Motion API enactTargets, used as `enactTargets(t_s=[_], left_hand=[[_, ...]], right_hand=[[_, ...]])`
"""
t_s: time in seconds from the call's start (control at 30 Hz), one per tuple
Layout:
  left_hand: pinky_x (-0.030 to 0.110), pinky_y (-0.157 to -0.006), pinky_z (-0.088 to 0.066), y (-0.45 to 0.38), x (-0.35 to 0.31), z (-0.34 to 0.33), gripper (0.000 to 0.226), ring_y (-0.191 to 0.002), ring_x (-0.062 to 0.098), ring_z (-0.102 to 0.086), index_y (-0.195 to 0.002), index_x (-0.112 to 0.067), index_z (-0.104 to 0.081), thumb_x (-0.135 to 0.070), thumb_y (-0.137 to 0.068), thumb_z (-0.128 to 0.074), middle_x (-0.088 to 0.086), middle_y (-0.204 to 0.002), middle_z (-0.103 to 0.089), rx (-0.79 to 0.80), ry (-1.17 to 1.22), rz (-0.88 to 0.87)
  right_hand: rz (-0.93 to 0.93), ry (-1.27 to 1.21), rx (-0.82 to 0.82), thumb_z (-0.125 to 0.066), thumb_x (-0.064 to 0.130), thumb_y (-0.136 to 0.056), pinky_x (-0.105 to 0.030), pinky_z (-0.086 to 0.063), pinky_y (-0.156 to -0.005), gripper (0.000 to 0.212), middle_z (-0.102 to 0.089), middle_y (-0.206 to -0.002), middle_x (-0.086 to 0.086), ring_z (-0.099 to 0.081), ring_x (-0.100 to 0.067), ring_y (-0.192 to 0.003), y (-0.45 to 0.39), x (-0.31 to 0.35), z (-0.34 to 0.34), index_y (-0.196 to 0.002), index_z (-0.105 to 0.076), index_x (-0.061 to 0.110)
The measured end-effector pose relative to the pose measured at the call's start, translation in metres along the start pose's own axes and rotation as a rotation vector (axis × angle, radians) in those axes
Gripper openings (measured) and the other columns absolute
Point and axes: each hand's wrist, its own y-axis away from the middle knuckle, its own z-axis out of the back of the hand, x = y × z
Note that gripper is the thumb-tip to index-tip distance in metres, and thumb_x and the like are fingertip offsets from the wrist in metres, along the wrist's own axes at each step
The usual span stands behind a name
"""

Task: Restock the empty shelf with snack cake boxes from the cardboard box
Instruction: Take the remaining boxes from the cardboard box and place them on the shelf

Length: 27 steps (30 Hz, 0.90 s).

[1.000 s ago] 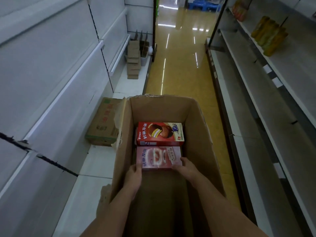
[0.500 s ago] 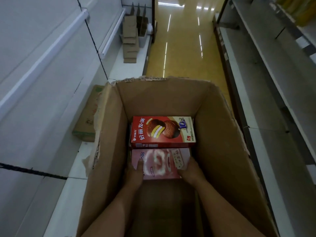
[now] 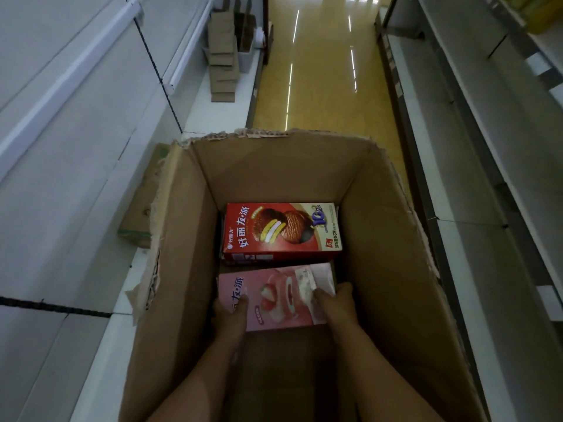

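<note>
A tall open cardboard box (image 3: 380, 239) stands in the aisle below me. At its bottom lie a red snack cake box (image 3: 281, 231) and, nearer to me, a pink snack cake box (image 3: 275, 296). Both my arms reach down into the carton. My left hand (image 3: 230, 319) grips the pink box's left end, with the thumb on its top face. On the right end sits my right hand (image 3: 335, 306), fingers over the top. The pink box is tilted, its near edge raised off the bottom.
White bare shelves (image 3: 76, 153) run along the left, with a closed brown carton (image 3: 140, 220) on the bottom shelf beside the open box. Folded cardboard pieces (image 3: 224, 65) are stacked farther down that shelf. More white shelving (image 3: 487, 153) lines the right. A yellow glossy floor (image 3: 320, 77) runs ahead.
My head has dropped closer over the carton. Both hands have closed further onto the ends of the pink box, and it has tilted up a little.
</note>
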Motion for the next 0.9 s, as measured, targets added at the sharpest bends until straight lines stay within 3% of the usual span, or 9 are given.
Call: enactTargets(t_s=[0.17,0.37,0.47,0.53,0.63,0.7,0.77,0.83,0.9], left_hand=[[0.045,-0.084,-0.054,0.030,0.000,0.013,0.071,-0.107,0.035,-0.059,-0.145,-0.018,-0.026,-0.027,-0.087,-0.067,0.018,-0.134,-0.048,-0.019,-0.027,0.037],[0.044,-0.079,-0.055,0.084,-0.024,0.026,0.080,-0.106,0.034,-0.058,-0.144,-0.015,-0.029,-0.015,-0.079,-0.074,0.019,-0.133,-0.048,0.048,-0.053,0.042],[0.036,-0.050,-0.058,0.124,-0.047,0.036,0.058,-0.067,0.033,-0.070,-0.134,-0.001,-0.044,-0.005,-0.083,-0.070,0.024,-0.101,-0.064,0.203,0.033,0.090],[0.024,-0.039,-0.052,0.158,-0.058,0.044,0.046,-0.046,0.021,-0.067,-0.129,0.002,-0.046,-0.003,-0.087,-0.064,0.017,-0.082,-0.066,0.278,-0.019,0.023],[0.013,-0.034,-0.043,0.194,-0.065,0.055,0.048,-0.045,0.006,-0.063,-0.138,-0.004,-0.041,-0.008,-0.093,-0.057,0.015,-0.105,-0.061,0.275,-0.132,-0.083],[0.019,-0.063,-0.056,0.211,-0.064,0.059,0.053,-0.083,0.008,-0.068,-0.139,-0.011,-0.039,-0.037,-0.095,-0.053,0.015,-0.134,-0.049,0.231,-0.293,-0.145],[0.041,-0.106,-0.040,0.222,-0.059,0.062,0.090,-0.131,0.023,-0.045,-0.149,-0.035,-0.025,-0.083,-0.074,-0.039,0.006,-0.153,-0.031,0.217,-0.635,-0.296],[0.051,-0.114,-0.023,0.235,-0.058,0.054,0.108,-0.142,0.025,-0.025,-0.148,-0.046,-0.014,-0.098,-0.055,-0.033,-0.004,-0.158,-0.019,0.244,-0.792,-0.440],[0.052,-0.115,-0.019,0.258,-0.062,0.045,0.120,-0.144,0.019,-0.019,-0.148,-0.045,-0.009,-0.097,-0.046,-0.046,-0.009,-0.157,-0.018,0.281,-0.850,-0.597]], right_hand=[[-0.047,-0.044,0.044,-0.061,0.018,-0.090,-0.048,-0.051,-0.091,0.048,-0.056,-0.119,-0.016,-0.059,-0.033,-0.108,0.036,0.012,0.022,-0.125,-0.030,0.008],[0.043,-0.027,0.024,-0.064,0.016,-0.087,-0.044,-0.055,-0.081,0.045,-0.056,-0.117,-0.017,-0.062,-0.027,-0.092,0.089,0.037,0.052,-0.117,-0.031,0.012],[0.093,0.002,0.096,-0.067,0.018,-0.084,-0.044,-0.053,-0.089,0.076,-0.050,-0.133,-0.017,-0.060,-0.032,-0.107,0.112,0.059,0.074,-0.145,-0.022,0.013],[0.105,0.026,0.189,-0.065,0.018,-0.086,-0.039,-0.052,-0.088,0.081,-0.047,-0.139,-0.015,-0.058,-0.032,-0.112,0.130,0.074,0.088,-0.151,-0.016,0.020],[0.109,0.056,0.278,-0.064,0.018,-0.084,-0.043,-0.053,-0.090,0.071,-0.055,-0.129,-0.012,-0.063,-0.029,-0.104,0.154,0.087,0.101,-0.146,-0.028,0.021],[0.123,0.074,0.264,-0.065,0.020,-0.080,-0.044,-0.053,-0.090,0.064,-0.058,-0.121,-0.010,-0.063,-0.028,-0.101,0.173,0.091,0.106,-0.136,-0.035,0.018],[0.114,0.092,0.226,-0.068,0.024,-0.075,-0.047,-0.053,-0.090,0.066,-0.056,-0.120,-0.010,-0.062,-0.030,-0.103,0.191,0.093,0.112,-0.132,-0.035,0.017],[0.096,0.063,0.176,-0.071,0.027,-0.071,-0.049,-0.054,-0.087,0.073,-0.053,-0.124,-0.013,-0.061,-0.034,-0.104,0.193,0.089,0.117,-0.132,-0.030,0.020],[0.044,0.002,0.204,-0.077,0.034,-0.062,-0.047,-0.056,-0.083,0.087,-0.055,-0.123,-0.016,-0.062,-0.034,-0.102,0.203,0.088,0.125,-0.134,-0.031,0.018]])
